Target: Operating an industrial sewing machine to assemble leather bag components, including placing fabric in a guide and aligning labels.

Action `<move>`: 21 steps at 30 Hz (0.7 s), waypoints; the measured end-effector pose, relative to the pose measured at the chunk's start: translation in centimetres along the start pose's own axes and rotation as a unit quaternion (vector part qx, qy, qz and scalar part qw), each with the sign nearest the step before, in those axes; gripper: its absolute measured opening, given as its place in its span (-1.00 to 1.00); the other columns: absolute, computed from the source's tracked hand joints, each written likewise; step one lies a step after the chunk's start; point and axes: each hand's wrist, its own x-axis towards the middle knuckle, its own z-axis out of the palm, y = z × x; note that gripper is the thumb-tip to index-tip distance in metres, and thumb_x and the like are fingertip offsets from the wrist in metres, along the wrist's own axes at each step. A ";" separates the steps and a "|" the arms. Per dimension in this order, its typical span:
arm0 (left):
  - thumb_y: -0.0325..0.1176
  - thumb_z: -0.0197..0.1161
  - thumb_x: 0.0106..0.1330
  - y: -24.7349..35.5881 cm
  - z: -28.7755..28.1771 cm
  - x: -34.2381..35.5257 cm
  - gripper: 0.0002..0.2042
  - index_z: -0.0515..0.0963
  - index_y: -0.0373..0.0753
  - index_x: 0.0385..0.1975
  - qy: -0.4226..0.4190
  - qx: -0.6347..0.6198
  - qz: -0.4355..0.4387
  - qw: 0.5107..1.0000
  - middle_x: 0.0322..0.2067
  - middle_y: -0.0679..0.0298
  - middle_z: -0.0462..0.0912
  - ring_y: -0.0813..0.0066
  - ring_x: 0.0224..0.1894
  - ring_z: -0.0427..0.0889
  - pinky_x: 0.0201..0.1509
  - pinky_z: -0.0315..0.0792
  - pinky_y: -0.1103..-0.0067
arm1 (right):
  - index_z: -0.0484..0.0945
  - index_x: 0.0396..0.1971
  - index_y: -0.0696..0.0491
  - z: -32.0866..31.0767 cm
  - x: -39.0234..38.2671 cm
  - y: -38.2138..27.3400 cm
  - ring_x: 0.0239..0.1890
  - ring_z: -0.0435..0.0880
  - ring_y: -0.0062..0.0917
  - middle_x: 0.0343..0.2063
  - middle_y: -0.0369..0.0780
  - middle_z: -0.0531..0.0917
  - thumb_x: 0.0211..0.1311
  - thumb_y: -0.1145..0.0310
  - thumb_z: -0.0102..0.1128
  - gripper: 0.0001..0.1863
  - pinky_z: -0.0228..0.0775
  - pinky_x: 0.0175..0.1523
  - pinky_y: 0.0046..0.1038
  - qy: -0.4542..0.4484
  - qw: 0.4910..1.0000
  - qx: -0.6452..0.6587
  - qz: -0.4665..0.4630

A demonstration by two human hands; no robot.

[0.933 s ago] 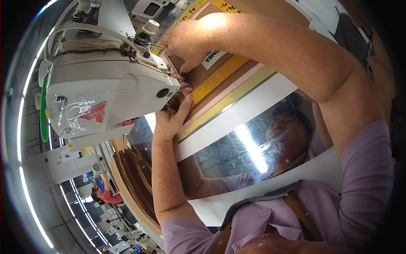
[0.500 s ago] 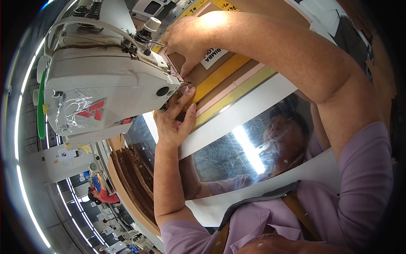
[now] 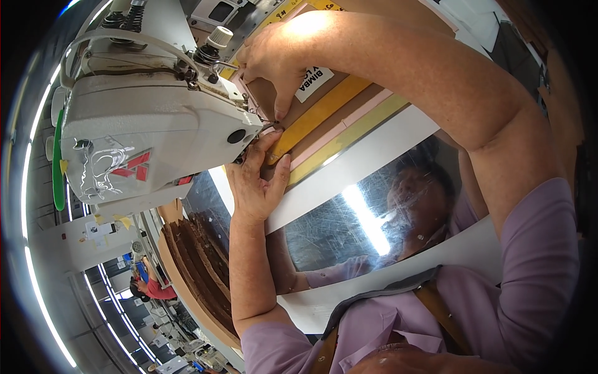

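Note:
A white industrial sewing machine [image 3: 149, 124] fills the upper left. Beside its needle end lies a brown template board [image 3: 336, 96] with a yellow strip [image 3: 317, 109], pink and olive strips and a white label. My right hand [image 3: 277, 65] arches over the board, fingers spread toward its far edge and thumb down near the needle area. Just below, my left hand [image 3: 255, 184] rests on the board's left part, index finger reaching beside the needle and thumb apart on the strips. The needle and some fingertips are partly hidden by the machine head.
A scratched, mirror-like plate [image 3: 324, 249] lies on the white tabletop [image 3: 380, 124] in front of me. Curved brown strips [image 3: 193, 255] line the table's left edge. Farther left, a co-worker in red [image 3: 159, 290] sits among other machines. Brown sheet material [image 3: 423, 22] lies at the upper right.
My left thumb has moved down and apart from the index finger, which now reaches beside the needle. My right thumb has shifted slightly down and right; the board has shifted slightly.

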 end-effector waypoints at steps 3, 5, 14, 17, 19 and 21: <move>-0.21 0.39 0.20 0.2 -0.1 -0.1 -0.62 0.68 -0.16 0.01 -0.017 0.037 0.010 0.999 -0.18 0.15 0.75 0.17 -0.08 0.68 0.21 0.33 0.31 | 0.62 0.19 0.05 -0.1 -0.5 -0.7 0.34 0.43 -0.30 0.23 -0.17 0.53 -0.22 -0.29 0.51 -0.03 0.37 0.34 -0.26 0.019 0.999 -0.032 0.005; -0.16 0.36 0.28 2.6 -0.2 0.4 -0.62 0.66 -0.18 0.04 -0.016 0.227 0.025 0.974 -0.31 0.15 0.68 0.21 -0.18 0.66 0.02 0.41 0.36 | 0.62 0.20 0.04 -0.1 -0.9 -0.7 0.34 0.43 -0.32 0.24 -0.18 0.52 -0.23 -0.31 0.51 -0.01 0.37 0.33 -0.27 0.023 0.999 -0.035 0.011; -0.14 0.37 0.29 3.0 0.8 -0.4 -0.51 0.57 -0.29 0.14 0.027 0.155 0.032 0.987 -0.51 0.27 0.61 0.30 -0.47 0.61 -0.24 0.32 0.44 | 0.59 0.20 0.05 0.0 -0.9 -1.6 0.31 0.44 -0.36 0.24 -0.22 0.52 -0.19 -0.29 0.45 -0.04 0.39 0.29 -0.29 0.016 0.998 -0.059 0.032; -0.16 0.35 0.30 4.6 0.5 -0.5 -0.51 0.53 -0.32 0.15 -0.040 0.109 -0.064 0.991 -0.66 0.31 0.53 0.26 -0.61 0.57 -0.29 0.38 0.45 | 0.60 0.19 0.05 0.1 -0.8 -1.5 0.31 0.45 -0.36 0.24 -0.21 0.52 -0.21 -0.28 0.46 -0.05 0.39 0.28 -0.29 0.017 0.998 -0.046 0.028; -0.17 0.33 0.31 4.7 0.7 0.0 -0.53 0.53 -0.31 0.14 -0.048 0.111 -0.078 0.989 -0.71 0.31 0.51 0.25 -0.64 0.57 -0.30 0.42 0.43 | 0.61 0.19 0.05 0.0 -1.0 -1.4 0.31 0.44 -0.36 0.24 -0.21 0.52 -0.21 -0.28 0.46 -0.05 0.39 0.28 -0.29 0.017 0.998 -0.047 0.027; -0.17 0.32 0.33 4.8 0.7 0.5 -0.54 0.52 -0.29 0.13 -0.054 0.116 -0.096 0.987 -0.75 0.31 0.50 0.24 -0.67 0.57 -0.31 0.46 0.42 | 0.61 0.19 0.05 -0.1 -1.1 -1.6 0.32 0.44 -0.36 0.25 -0.22 0.52 -0.21 -0.28 0.46 -0.05 0.39 0.29 -0.28 0.018 0.998 -0.050 0.023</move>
